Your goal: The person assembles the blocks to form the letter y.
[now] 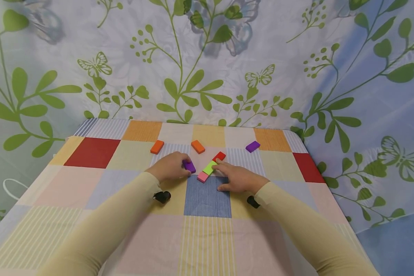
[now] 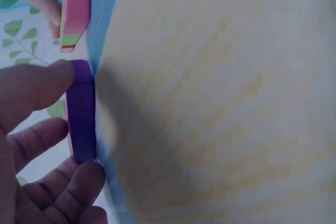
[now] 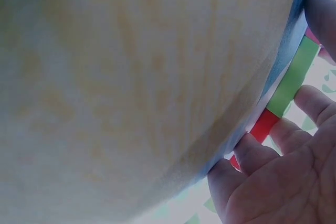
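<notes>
My left hand (image 1: 170, 167) pinches a purple block (image 1: 189, 166) between thumb and fingers. The left wrist view has this purple block (image 2: 81, 114) standing along the fingers, thumb at its near end. Just to its right, a pink block (image 1: 203, 176), a lime green block (image 1: 209, 168) and a red block (image 1: 219, 156) form a slanting row, end to end. My right hand (image 1: 243, 178) lies beside that row with fingers spread, fingertips at the green block. In the right wrist view, the fingers partly hide the red block (image 3: 264, 125).
Two orange blocks, one on the left (image 1: 157, 147) and one nearer the middle (image 1: 197, 147), lie farther back. Another purple block (image 1: 253, 146) lies at the back right. A patchwork cloth (image 1: 207, 241) covers the table, with a leaf-patterned curtain (image 1: 207, 57) behind.
</notes>
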Available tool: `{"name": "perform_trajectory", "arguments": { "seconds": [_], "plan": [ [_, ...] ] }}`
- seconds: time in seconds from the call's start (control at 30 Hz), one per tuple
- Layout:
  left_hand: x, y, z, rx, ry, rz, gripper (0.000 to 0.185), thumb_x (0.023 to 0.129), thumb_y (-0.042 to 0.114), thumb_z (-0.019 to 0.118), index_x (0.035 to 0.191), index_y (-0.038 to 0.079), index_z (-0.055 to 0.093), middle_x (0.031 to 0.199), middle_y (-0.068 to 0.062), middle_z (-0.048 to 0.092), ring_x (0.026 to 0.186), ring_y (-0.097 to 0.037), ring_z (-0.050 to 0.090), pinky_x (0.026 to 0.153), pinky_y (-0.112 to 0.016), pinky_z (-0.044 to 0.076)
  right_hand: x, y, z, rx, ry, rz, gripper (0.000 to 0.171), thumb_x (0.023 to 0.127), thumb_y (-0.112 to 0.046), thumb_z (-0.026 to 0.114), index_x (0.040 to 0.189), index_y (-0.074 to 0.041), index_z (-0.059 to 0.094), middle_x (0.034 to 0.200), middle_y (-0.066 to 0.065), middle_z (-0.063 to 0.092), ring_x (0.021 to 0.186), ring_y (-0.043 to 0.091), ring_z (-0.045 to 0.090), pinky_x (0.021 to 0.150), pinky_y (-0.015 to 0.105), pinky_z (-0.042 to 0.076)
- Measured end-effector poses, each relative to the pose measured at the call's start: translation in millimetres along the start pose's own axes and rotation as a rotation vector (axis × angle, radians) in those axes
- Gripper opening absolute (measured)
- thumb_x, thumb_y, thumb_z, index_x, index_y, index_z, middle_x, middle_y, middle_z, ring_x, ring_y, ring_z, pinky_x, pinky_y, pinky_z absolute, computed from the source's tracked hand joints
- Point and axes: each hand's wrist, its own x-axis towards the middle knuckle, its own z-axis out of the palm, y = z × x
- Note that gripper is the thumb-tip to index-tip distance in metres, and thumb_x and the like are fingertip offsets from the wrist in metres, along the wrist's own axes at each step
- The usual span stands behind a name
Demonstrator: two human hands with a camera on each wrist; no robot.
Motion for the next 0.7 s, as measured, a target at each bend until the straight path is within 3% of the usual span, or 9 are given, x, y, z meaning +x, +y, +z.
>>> {"name": "perform_trajectory", "arguments": {
  "seconds": [0.37,0.7],
  "plan": [
    [0.3,-0.4,4.0,0.03,0.02,0.031,0.037,0.095,0.028,0.076,0.127,0.011,0.071,0.119,-0.007,0.072,0.113,-0.026,0.065,0.109,-0.046,0.052,-0.1,0.2,-0.4,0.001,0.0,-0.006,0.083,0.094,-0.046,0.077,0.163,-0.027,0.036,0.175,0.004,0.025,0.156,0.03,0.039,0.126,0.051,0.035],
    [4.2,5.5,6.1,0.05,0.018,0.009,0.038,0.096,0.031,0.076,0.128,0.012,0.072,0.119,-0.006,0.073,0.11,-0.024,0.066,0.107,-0.044,0.054,-0.2,0.0,-1.1,0.007,-0.005,-0.002,0.083,0.094,-0.047,0.078,0.163,-0.028,0.036,0.176,0.005,0.023,0.156,0.03,0.039,0.126,0.051,0.035]
  ]
}}
